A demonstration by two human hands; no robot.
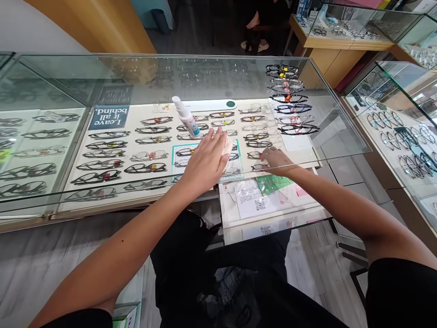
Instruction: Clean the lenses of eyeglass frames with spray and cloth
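Observation:
My left hand (207,160) lies over the glass counter top with its fingers stretched forward. A white tissue (228,148) shows between its index finger and thumb, pressed under the palm. Close ahead of those fingers a white spray bottle (186,117) stands on the glass. My right hand (276,161) rests at the counter's front edge, its fingers curled down. A small whitish bit shows at the fingertips, too little to name. Under the glass, rows of eyeglasses (148,168) lie on a white display board (128,175).
A column of eyeglasses (295,109) lies at the counter's right end. Below my right hand a drawer (246,223) stands pulled out, holding papers and a green card (273,183). Further display cases (403,136) stand at right. A person's feet (254,45) show at the back.

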